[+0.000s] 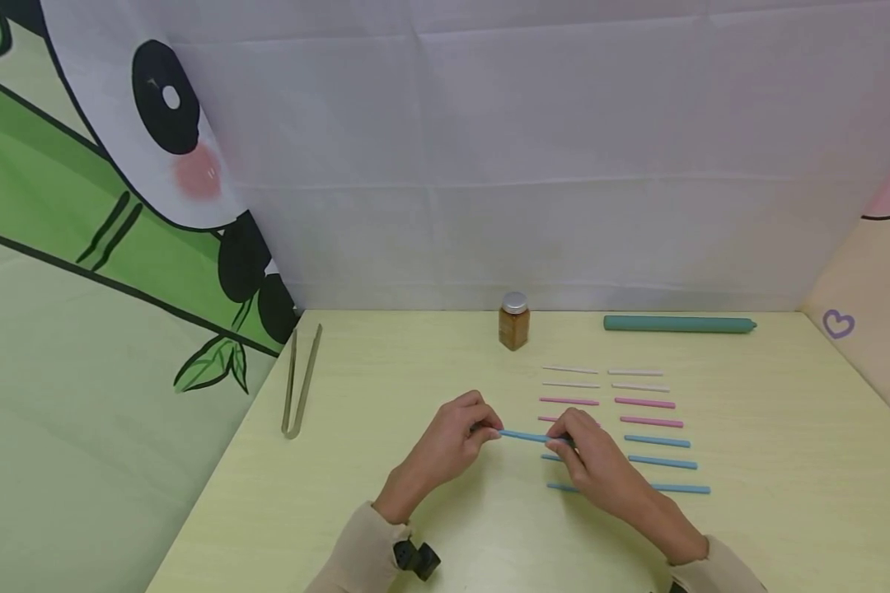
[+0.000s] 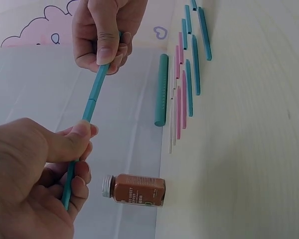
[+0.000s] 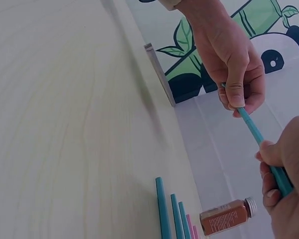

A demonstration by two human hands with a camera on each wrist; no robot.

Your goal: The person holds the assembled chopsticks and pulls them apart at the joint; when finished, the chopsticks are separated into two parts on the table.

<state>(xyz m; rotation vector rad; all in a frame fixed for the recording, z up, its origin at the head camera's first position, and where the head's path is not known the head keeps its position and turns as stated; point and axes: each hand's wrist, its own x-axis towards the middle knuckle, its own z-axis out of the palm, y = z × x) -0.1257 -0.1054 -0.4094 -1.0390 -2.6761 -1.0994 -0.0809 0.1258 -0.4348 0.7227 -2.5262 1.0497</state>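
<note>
A slim blue stick [image 1: 522, 435] is held level above the table between both hands. My left hand [image 1: 460, 432] pinches one end of it between thumb and fingers, and my right hand [image 1: 597, 461] pinches the other. Partway along the stick, a joint line [image 2: 92, 100] shows in the left wrist view, where one section meets a slightly thicker one. The ends inside the hands are partly hidden. Under and beside the right hand lie two columns of sticks: blue ones [image 1: 662, 464], pink ones [image 1: 645, 403] and thin white ones [image 1: 640, 387]. The right hand covers some of them.
A small jar of reddish-brown powder [image 1: 514, 326] with a silver lid stands near the back edge. A thick green rod [image 1: 678, 324] lies at the back right. Metal tongs [image 1: 300, 383] lie at the left edge. A pale cloth wall [image 1: 489, 165] rises behind the table.
</note>
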